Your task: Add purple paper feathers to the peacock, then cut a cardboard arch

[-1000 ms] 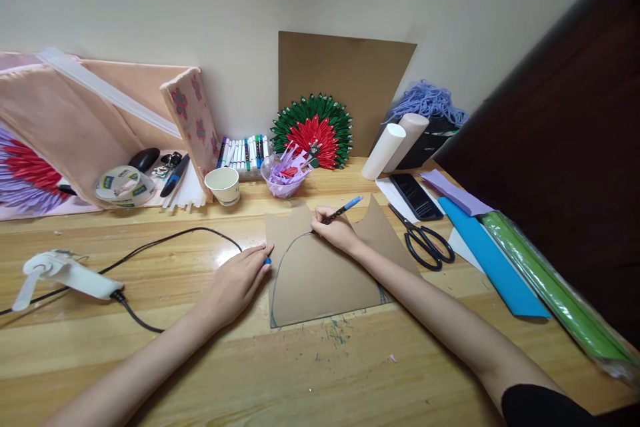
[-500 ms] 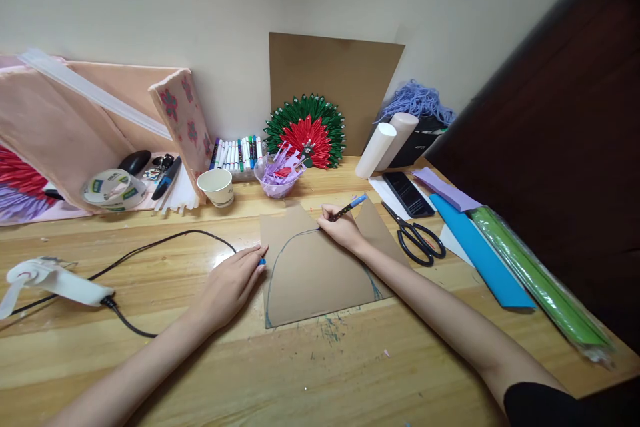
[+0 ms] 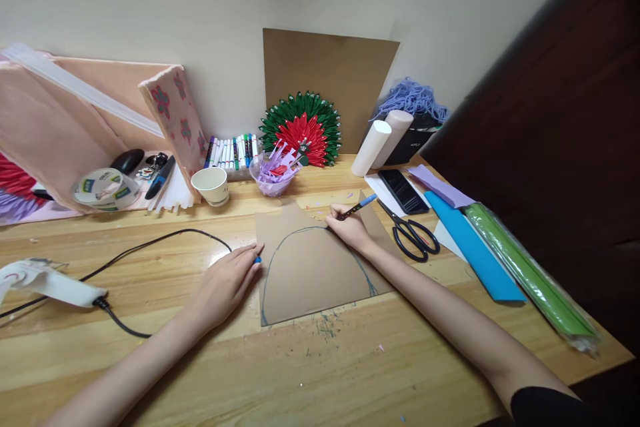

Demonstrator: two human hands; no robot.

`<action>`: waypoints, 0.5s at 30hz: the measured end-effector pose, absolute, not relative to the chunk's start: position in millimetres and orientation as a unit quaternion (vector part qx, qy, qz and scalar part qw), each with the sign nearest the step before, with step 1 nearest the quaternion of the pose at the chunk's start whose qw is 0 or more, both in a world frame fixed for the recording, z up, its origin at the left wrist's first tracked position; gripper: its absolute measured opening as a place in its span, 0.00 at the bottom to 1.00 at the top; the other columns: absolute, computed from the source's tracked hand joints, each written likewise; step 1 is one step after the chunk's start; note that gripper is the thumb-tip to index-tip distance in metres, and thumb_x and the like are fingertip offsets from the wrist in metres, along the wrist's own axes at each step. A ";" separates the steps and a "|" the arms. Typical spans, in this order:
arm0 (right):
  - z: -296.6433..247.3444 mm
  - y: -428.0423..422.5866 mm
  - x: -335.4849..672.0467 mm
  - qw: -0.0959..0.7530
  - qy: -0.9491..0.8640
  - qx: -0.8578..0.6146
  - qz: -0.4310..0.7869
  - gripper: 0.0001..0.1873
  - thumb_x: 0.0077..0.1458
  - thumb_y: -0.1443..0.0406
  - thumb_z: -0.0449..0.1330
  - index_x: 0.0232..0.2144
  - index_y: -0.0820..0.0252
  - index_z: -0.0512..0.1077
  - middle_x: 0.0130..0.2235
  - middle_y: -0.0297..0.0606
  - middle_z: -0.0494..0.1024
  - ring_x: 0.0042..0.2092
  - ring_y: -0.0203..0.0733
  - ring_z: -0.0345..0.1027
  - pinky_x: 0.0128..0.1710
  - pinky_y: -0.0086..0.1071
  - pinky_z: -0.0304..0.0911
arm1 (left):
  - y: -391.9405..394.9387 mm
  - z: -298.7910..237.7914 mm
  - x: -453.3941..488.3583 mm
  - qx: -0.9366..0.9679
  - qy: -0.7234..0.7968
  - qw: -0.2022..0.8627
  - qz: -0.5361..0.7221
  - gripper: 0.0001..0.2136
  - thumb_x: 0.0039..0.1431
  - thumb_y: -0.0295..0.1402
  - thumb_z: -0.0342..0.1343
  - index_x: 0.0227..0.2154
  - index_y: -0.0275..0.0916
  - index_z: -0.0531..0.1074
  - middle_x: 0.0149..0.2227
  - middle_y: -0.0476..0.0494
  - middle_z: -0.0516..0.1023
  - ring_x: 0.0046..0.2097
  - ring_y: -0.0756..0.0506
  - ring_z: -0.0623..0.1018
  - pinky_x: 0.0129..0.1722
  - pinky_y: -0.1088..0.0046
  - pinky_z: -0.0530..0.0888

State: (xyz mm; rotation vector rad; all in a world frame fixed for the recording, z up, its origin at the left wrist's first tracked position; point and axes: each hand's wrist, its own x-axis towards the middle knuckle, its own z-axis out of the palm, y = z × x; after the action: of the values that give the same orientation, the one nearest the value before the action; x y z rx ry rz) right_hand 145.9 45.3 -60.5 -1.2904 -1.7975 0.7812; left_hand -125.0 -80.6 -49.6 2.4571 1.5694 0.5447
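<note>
The right hand (image 3: pixel 351 230) has its fingers closed round a blue pen (image 3: pixel 361 204), tip down near the crest of the drawn arc (image 3: pixel 280 240) on the cardboard sheet (image 3: pixel 310 273), which lies flat on the table (image 3: pixel 320 367) between both arms. The left hand (image 3: pixel 227 280) rests palm down, fingers stretched flat rather than curled round anything. Their tips sit at the sheet's left edge over a small blue piece (image 3: pixel 258 259) (likely the pen's cap), seemingly to stop the cardboard sliding under the stroke. Scissors (image 3: pixel 414 238) lie just right of the sheet, within easy reach
</note>
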 end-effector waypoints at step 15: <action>-53.5 34.9 174.7 0.405 -0.645 -0.527 0.378 0.14 0.46 0.64 0.53 0.15 0.56 0.52 0.14 0.25 0.55 0.18 0.31 0.48 0.20 0.27 0.44 | -81.4 -47.1 -124.4 0.786 0.554 0.178 0.208 0.20 0.63 0.41 0.43 0.52 0.38 0.67 0.54 0.37 0.71 0.55 0.41 0.70 0.56 0.58 0.65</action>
State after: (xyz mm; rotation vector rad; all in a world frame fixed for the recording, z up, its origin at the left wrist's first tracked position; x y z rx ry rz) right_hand 174.7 34.9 -53.5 -1.3295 -1.6280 0.9543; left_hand -124.4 -81.4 -47.1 2.2237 1.5690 0.5892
